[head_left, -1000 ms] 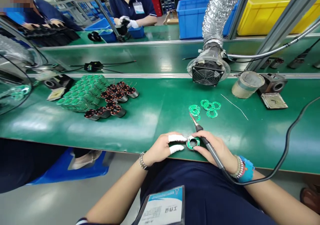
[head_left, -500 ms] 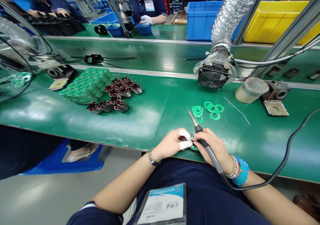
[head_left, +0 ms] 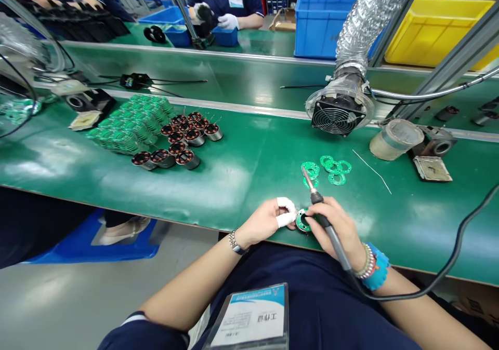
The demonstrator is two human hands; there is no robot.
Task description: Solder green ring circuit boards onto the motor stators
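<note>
My left hand point(head_left: 271, 217), with white coverings on thumb and index finger, pinches the left edge of a green ring-shaped circuit board point(head_left: 301, 221) near the table's front edge. What lies under the board is mostly hidden. In my right hand point(head_left: 339, 230) is a soldering iron point(head_left: 331, 234), its tip pointing up and away from me. The right thumb and index finger also reach the board's right side. Just beyond the tip lie loose green ring boards point(head_left: 336, 166). A thin piece of solder wire point(head_left: 372, 171) lies to their right.
Copper-wound motor stators point(head_left: 187, 159) stand left of my hands, beside stacked green boards point(head_left: 130, 124). A fume fan point(head_left: 338, 117) hangs ahead. To the right are a round tub point(head_left: 395, 141) and an iron stand point(head_left: 432, 155). The iron's cable point(head_left: 444, 267) loops rightward. A gloved co-worker point(head_left: 230, 7) sits opposite.
My fingers have drawn apart a little, so more of the ring board shows between them. The soldering iron has shifted slightly right and down. The camera view has moved a little.
</note>
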